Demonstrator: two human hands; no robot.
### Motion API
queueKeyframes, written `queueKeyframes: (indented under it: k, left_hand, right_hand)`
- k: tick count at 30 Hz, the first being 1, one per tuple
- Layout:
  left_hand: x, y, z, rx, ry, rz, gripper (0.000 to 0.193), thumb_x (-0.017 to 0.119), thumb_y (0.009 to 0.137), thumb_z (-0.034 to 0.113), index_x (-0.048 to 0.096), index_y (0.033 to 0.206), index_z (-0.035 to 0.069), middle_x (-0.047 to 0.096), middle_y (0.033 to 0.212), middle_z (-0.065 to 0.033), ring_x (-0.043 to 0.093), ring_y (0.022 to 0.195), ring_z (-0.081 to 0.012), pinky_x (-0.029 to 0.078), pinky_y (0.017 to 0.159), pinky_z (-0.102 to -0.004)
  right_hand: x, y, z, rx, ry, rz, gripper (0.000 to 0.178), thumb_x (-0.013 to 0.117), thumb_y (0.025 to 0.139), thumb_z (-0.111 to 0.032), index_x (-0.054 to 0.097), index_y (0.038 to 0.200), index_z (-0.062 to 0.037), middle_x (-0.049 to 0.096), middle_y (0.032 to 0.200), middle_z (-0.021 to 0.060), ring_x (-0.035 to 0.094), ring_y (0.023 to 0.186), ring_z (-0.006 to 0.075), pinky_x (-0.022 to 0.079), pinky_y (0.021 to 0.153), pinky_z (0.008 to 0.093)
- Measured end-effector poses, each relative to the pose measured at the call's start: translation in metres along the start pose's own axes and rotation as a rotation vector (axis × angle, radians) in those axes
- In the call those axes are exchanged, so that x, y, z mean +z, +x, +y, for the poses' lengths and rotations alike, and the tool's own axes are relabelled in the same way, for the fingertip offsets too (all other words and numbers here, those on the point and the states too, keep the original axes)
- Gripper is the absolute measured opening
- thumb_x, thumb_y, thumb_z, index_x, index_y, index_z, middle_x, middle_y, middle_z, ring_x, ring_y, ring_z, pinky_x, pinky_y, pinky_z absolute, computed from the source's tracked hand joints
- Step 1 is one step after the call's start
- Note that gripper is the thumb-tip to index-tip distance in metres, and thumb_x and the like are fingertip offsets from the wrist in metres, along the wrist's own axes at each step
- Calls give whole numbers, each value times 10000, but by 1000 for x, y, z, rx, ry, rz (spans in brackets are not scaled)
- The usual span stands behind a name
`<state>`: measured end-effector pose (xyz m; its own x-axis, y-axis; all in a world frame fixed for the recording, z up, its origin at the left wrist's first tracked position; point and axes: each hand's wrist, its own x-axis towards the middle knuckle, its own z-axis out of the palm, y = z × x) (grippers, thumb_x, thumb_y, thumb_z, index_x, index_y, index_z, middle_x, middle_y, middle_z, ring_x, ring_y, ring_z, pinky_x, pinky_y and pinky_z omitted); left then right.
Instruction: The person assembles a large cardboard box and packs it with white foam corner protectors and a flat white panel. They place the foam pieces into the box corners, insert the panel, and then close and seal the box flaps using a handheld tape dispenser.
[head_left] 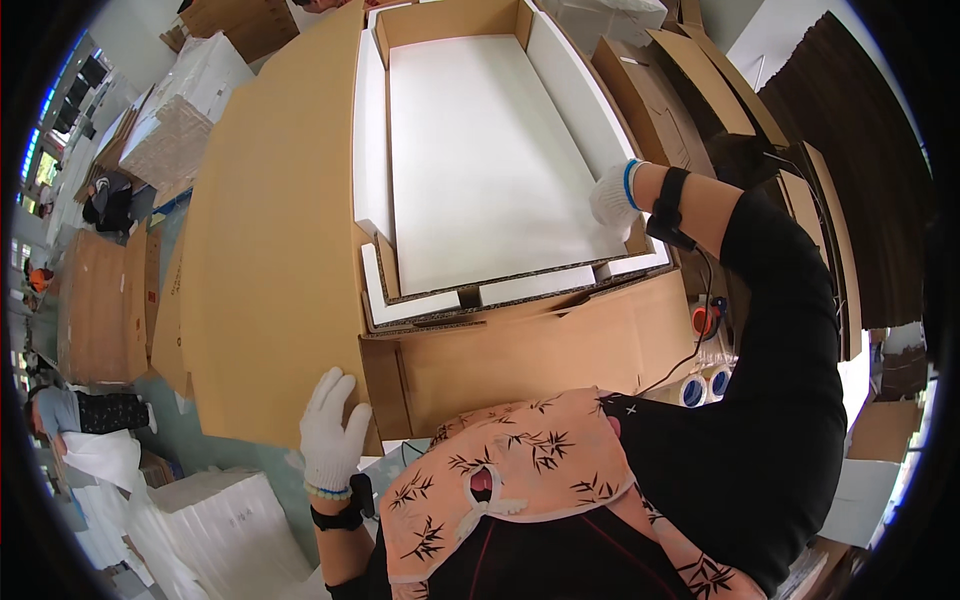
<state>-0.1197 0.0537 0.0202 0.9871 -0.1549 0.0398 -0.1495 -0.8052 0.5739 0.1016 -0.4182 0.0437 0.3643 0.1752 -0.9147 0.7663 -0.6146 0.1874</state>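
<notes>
An opened cardboard carton lies before me. In it a large flat white panel is framed by white foam strips and brown cardboard liners. My right hand, in a white knit glove, reaches over the carton's right side to the panel's right edge, beside the right foam strip. Its fingers point down and are bunched from sight, so their grip is unclear. My left hand, gloved too, rests with fingers apart at the near corner of the wide left cardboard flap. Nothing shows in it.
Rolls of tape and a red round object lie right of the carton's near end. Folded cardboard boxes crowd the right. Wrapped white stacks stand at the left. Another person is far left. A cable hangs from my right wrist.
</notes>
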Motion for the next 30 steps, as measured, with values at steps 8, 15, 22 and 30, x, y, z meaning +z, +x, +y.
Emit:
queueKeyframes:
  k: [8,15,22,30]
  left_hand:
    - [16,-12,-8,-32,9,124,411,683,794,133,618,1170,-20,591,1273,-240,525,1221,-429,410,1052,-454]
    - [21,-14,-13,12,-13,162,422,701,771,148,621,1156,-4,612,1234,-217,541,1194,-420,412,1047,-465]
    - [8,-4,-1,-40,-59,104,407,690,769,142,623,1144,0,599,1254,-218,543,1197,-412,421,1039,-451]
    - [13,-2,-13,36,-43,140,391,671,760,154,604,1109,-11,606,1190,-187,565,1111,-400,442,996,-448]
  right_hand:
    - [55,107,-11,-350,-3,-16,254,599,816,-195,747,932,-26,721,921,173,662,844,331,499,781,439]
    - [-33,62,-14,-255,90,8,282,602,801,-282,738,934,-75,707,864,146,663,840,288,503,751,445]
    - [-121,78,-74,-555,-237,840,485,624,874,-267,513,1328,-139,578,1240,137,632,1020,351,528,850,464]
    - [-120,138,-139,-555,121,578,437,482,952,-196,452,1386,-157,522,1328,112,613,1032,356,528,895,449]
